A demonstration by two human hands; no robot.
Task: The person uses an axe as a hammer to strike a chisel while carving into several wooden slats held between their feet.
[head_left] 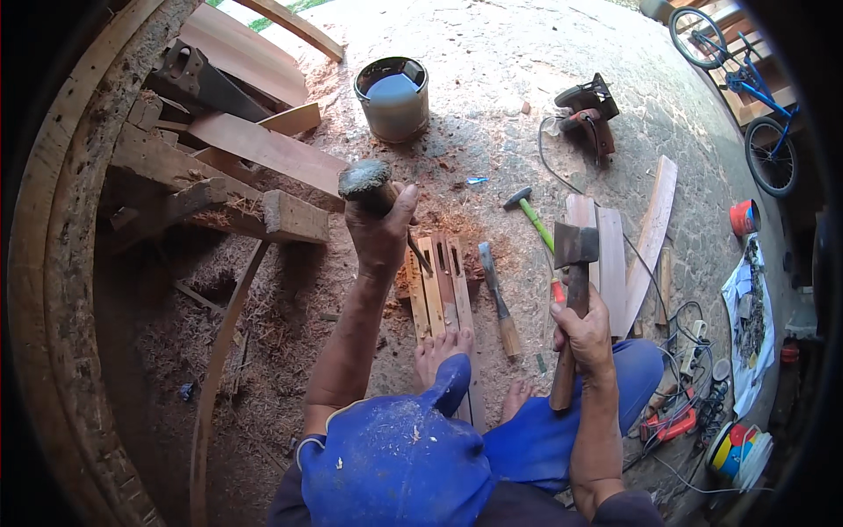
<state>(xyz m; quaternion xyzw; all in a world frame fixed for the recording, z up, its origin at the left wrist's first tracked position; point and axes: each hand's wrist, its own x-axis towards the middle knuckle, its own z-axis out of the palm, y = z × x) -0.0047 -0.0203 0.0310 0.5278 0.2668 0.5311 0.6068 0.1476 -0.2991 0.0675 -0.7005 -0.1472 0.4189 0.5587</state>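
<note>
**Open ahead, hemmed in at the sides**

Beyond the slotted strips (461,294), you can pass over shavings-strewn floor as far as the bucket (395,125). Left of them, a beam end (296,217) juts toward your left hand (376,230), whose held chisel (419,252) slants down over them. Right, a loose chisel (499,299) lies near, with the green-handled hammer (536,223) and boards (612,263) farther out. Your bare foot (442,350) covers part of their near half.
</note>
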